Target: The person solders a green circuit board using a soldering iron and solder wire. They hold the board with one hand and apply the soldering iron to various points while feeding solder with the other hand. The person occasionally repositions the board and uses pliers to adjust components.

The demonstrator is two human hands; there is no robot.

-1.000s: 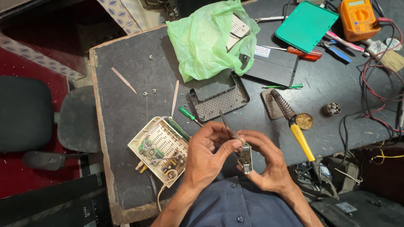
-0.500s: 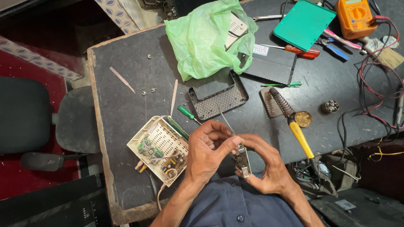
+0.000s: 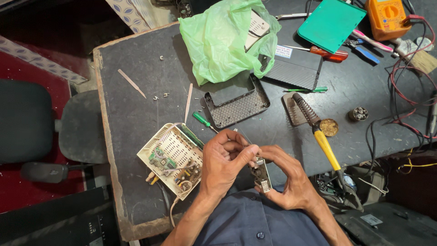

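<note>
Both hands meet over the near edge of a dark workbench (image 3: 136, 105). My right hand (image 3: 291, 180) grips a small metal-cased electronic module (image 3: 261, 175) from the right and below. My left hand (image 3: 225, 161) pinches the top of the same module with thumb and forefinger. Just left of my left hand lies an open cream plastic case (image 3: 170, 157) with a circuit board and wires inside. A small green-handled screwdriver (image 3: 202, 120) lies just beyond my left hand.
A yellow-handled soldering iron (image 3: 325, 146) rests in a coil stand to the right. Farther back are a black perforated cover (image 3: 236, 102), a green plastic bag (image 3: 223, 38), a black box (image 3: 296, 68), a teal case (image 3: 332, 23), an orange multimeter (image 3: 387, 16) and tangled wires (image 3: 409, 77).
My hands have stayed together on the module, with the fingers shifting slightly around it. Nothing else on the bench has moved.
</note>
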